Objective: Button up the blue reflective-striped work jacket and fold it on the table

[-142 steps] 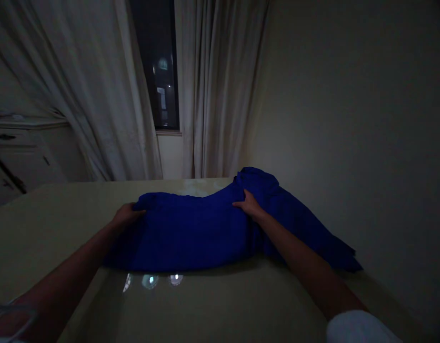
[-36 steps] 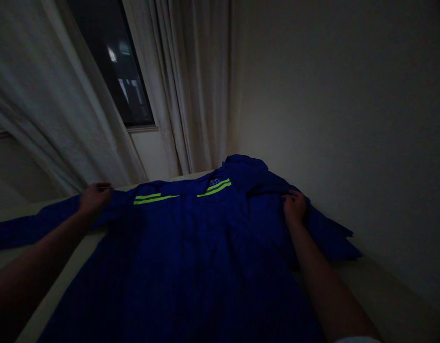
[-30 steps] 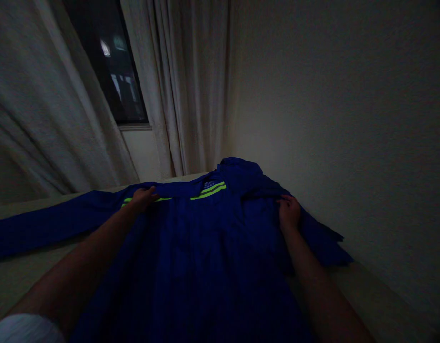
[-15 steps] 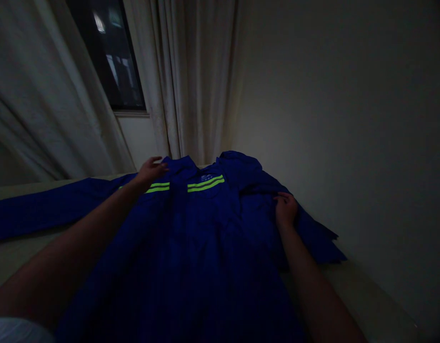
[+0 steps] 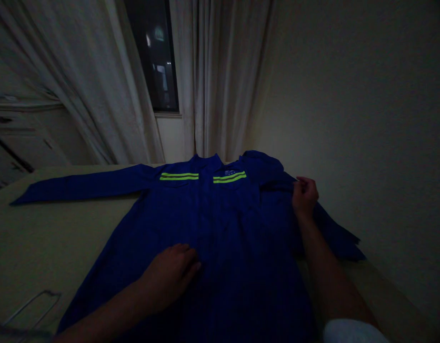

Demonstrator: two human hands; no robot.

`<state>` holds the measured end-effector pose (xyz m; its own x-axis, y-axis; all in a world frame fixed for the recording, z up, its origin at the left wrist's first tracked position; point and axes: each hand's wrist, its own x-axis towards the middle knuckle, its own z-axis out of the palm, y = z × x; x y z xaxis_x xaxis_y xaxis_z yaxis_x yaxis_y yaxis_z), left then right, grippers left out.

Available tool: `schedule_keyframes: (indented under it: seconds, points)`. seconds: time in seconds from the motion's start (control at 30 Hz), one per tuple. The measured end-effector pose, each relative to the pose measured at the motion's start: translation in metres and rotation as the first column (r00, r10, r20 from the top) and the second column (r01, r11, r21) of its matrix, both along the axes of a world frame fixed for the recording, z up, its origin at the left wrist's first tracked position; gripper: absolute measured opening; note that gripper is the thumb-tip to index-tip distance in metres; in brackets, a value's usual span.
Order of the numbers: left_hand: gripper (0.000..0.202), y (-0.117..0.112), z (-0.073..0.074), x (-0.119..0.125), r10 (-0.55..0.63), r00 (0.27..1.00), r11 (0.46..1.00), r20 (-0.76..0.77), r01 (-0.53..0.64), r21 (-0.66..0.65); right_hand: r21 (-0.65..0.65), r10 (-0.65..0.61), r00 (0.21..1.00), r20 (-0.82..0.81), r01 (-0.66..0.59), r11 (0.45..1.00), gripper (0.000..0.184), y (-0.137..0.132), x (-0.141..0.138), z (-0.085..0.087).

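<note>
A dark blue long-sleeved work jacket [image 5: 227, 219] lies front up on a bed-like surface, its collar at the far end and yellow-green stripes across the chest. My right hand [image 5: 305, 195] is closed in a pinch at the upper edge of the right-side sleeve, which is bunched and folded. Over the lower front of the jacket is my left hand [image 5: 175, 267], palm down with loosely bent fingers and nothing visible in it. Whether its fingertips touch the cloth is hard to see in the dim light. The left-side sleeve [image 5: 84, 186] stretches out flat.
The pale surface [image 5: 63, 233] under the jacket meets a wall [image 5: 366, 119] on the right. Behind are long curtains [image 5: 227, 85] and a dark window [image 5: 155, 62]. A thin wire-like object [image 5: 45, 293] lies at lower left. A cabinet [image 5: 30, 133] stands at far left.
My left hand has moved from beside the collar down to the jacket's lower front. My right hand stays at the right-side sleeve. The view has turned left, showing the whole left-side sleeve.
</note>
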<state>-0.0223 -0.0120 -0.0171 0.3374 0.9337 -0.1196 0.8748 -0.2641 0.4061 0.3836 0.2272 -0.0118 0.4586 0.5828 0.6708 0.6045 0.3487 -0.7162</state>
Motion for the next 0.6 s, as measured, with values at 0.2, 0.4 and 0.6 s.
schedule_keyframes:
  seconds: [0.2,0.4,0.6]
  points:
    - [0.064,-0.065,-0.038,0.02,-0.053,0.934,0.998,0.353,0.041,0.042,-0.46,0.848,0.264,0.46,-0.746,0.482,0.034,-0.11,-0.142,0.052]
    - [0.075,-0.111,-0.083,0.049,-0.293,0.92,0.936,0.261,0.22,0.274,-0.863,0.846,-0.402,0.351,-0.49,0.125,0.027,-0.179,-0.189,0.012]
    - [0.052,-0.145,-0.088,0.041,-0.427,0.885,0.827,0.187,0.298,0.477,-0.845,0.967,-0.07,0.243,-0.505,0.176,0.015,-0.172,-0.144,0.01]
